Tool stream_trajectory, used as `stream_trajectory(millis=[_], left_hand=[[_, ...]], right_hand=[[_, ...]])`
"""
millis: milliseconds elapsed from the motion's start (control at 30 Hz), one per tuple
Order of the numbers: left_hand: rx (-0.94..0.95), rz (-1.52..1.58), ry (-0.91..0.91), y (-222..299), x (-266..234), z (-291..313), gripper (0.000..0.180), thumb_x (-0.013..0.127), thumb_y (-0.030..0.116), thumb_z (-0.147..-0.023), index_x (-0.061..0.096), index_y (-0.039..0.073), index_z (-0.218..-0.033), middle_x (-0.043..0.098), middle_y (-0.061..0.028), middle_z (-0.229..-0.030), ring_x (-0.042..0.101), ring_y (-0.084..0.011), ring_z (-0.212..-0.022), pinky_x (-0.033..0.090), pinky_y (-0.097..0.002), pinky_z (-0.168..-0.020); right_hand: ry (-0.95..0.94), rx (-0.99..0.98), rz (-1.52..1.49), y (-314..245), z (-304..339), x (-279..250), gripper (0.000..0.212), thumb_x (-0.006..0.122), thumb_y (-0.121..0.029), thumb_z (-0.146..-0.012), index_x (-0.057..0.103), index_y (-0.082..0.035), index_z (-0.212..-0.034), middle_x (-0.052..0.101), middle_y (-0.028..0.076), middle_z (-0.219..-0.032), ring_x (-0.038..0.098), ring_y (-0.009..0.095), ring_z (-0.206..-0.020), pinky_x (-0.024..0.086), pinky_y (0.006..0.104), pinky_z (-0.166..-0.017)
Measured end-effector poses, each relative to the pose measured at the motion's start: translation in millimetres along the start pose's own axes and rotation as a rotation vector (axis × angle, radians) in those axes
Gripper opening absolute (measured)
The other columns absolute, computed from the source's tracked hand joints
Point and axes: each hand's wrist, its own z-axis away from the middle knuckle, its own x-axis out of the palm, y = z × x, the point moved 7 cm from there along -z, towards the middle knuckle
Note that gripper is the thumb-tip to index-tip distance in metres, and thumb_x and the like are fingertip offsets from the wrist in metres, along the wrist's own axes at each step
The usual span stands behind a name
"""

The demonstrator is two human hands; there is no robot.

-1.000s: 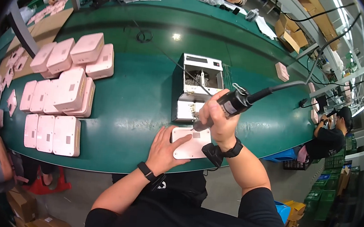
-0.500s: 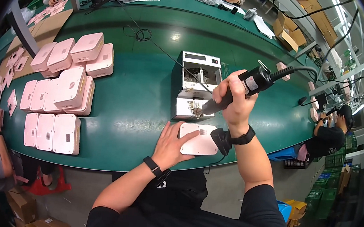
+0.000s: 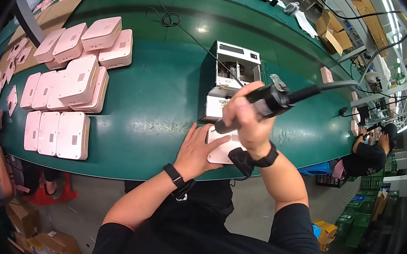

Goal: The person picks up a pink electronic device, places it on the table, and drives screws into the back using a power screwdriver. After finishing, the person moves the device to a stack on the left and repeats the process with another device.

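A pink box-shaped plastic case lies flat near the table's front edge, its slotted, screw-holed face up. Across its left end, my left hand rests with fingers spread and thumb on top. My right hand is closed round a black electric screwdriver, tilted with its nose down at the case's far left corner. Whether the bit touches the corner hole cannot be made out. Just beyond stands a black-and-white screw feeder, partly covered by my right hand.
Several pink cases stand in rows and stacks at the left. Pink flat parts lie beyond them on cardboard. A cable crosses the table to the feeder. Co-workers sit at the left, far side and right.
My right hand has brought the screwdriver from the feeder's front down to the far left corner of the case. My left hand stays on the case. The whole view has shifted slightly.
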Motion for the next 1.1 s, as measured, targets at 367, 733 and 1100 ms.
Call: stream_trajectory(millis=[367,733,1100], left_hand=[[0.023,-0.014,0.065,-10.4,-13.5,3.6,0.081,0.088,0.033,-0.063,0.056,0.030,-0.137,0.046,-0.0159,-0.136,0.043,-0.0347,-0.131,0.024,-0.0558,-0.117],[-0.017,0.068,0.015,-12.0,-24.8,50.4,0.082,0.087,0.038,-0.065,0.055,0.025,-0.139,0.049,-0.0176,-0.135,0.046,-0.0360,-0.129,0.032,-0.0540,-0.112],[-0.674,1.738,-0.192,-67.2,-67.8,143.7,0.073,0.038,0.063,-0.098,0.032,0.015,-0.153,0.051,-0.0154,-0.143,0.058,-0.0274,-0.123,0.051,-0.0401,-0.100]], right_hand=[[-0.076,0.042,-0.090,18.6,-2.8,19.3,0.015,0.057,-0.011,-0.093,0.044,-0.004,-0.098,0.051,0.008,-0.064,0.046,0.015,-0.052,0.042,0.0315,-0.050],[0.143,0.059,-0.401,-10.7,-9.2,-10.7,0.022,0.052,-0.032,-0.098,0.050,-0.010,-0.096,0.045,0.001,-0.062,0.042,0.014,-0.047,0.040,0.0305,-0.048],[0.519,-0.073,-0.212,20.6,97.6,-134.1,0.014,0.059,-0.014,-0.095,0.050,-0.006,-0.102,0.048,0.003,-0.064,0.047,0.015,-0.050,0.044,0.0304,-0.050]])
